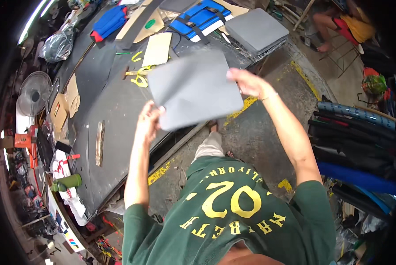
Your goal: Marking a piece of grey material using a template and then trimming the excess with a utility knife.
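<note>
A flat grey sheet with rounded corners [195,90] is held up in front of me, over the near edge of the dark worktable [114,97]. At its lower left corner my left hand [149,118] is closed on it. My right hand [249,83] grips the sheet's right edge, thumb on top. Behind the sheet, yellow-handled scissors [139,79] and a hammer [135,73] lie on the table, partly hidden. A stack of similar grey sheets [257,30] rests at the table's far right corner.
Farther back lie a cream panel [157,48], a blue bag with black straps [200,18] and a blue-red folded piece [109,22]. A wooden stick [100,143] is at left, near a fan [34,93]. Fabric rolls [354,145] are stacked right. Another person [339,28] sits far right.
</note>
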`<state>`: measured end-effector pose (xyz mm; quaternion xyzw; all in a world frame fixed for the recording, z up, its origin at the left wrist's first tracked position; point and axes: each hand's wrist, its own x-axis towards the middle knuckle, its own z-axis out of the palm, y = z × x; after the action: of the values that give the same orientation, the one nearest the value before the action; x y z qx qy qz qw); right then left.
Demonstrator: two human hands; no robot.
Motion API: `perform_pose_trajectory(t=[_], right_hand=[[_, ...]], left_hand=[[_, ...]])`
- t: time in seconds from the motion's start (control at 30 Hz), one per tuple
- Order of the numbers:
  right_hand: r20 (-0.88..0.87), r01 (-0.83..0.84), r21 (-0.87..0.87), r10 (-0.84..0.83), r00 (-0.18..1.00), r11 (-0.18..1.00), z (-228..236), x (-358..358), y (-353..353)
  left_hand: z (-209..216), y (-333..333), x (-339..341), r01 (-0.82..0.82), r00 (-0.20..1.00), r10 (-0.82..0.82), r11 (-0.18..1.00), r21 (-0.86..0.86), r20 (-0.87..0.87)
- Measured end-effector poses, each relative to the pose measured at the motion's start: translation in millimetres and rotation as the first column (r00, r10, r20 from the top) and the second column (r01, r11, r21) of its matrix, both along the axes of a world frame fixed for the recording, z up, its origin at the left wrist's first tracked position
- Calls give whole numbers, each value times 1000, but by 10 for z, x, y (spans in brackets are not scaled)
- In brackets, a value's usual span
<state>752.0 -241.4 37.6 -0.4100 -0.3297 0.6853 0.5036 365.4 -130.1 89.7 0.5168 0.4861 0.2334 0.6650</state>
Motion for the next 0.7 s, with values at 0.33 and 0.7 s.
perform_pose_trajectory(t=[0.33,0.7], right_hand=[[870,247,10,-130,475,969,190,-1856,-1391],[562,310,654,-717,412,690,158,-3605,-328]], left_hand=[[-1042,-1422,-875,-12,997,33,966,257,-76],[-550,-629,-2530,-129,936,346,512,849,-66]])
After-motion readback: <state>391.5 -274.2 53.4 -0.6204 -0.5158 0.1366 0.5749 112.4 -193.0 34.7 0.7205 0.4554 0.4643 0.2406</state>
